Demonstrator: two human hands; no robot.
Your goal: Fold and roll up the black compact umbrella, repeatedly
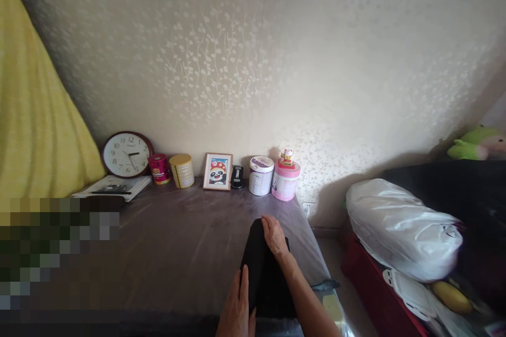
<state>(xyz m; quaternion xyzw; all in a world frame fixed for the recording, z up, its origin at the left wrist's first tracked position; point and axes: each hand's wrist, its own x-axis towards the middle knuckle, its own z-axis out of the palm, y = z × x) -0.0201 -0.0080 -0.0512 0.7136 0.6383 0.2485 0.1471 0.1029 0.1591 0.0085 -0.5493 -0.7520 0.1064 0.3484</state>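
A long black folded cloth (265, 274) lies on the near right part of the grey-covered table (177, 253), its far end rounded. My left hand (236, 303) is at its left edge, fingers straight and close together along the side, thumb lower down against the cloth. At the far right edge of the cloth is my right hand (275, 234), its fingers closed over the rim near the rounded end. The fingertips beneath the cloth are hidden, as is its underside.
Along the wall stand a round clock (127, 154), a red can (159, 169), a yellow-lidded can (182, 171), a framed panda picture (217, 171), a white tub (261, 176) and a pink tub (286, 181) topped by a cat figurine (287, 158). A white plastic bag (399, 226) sits right of the table.
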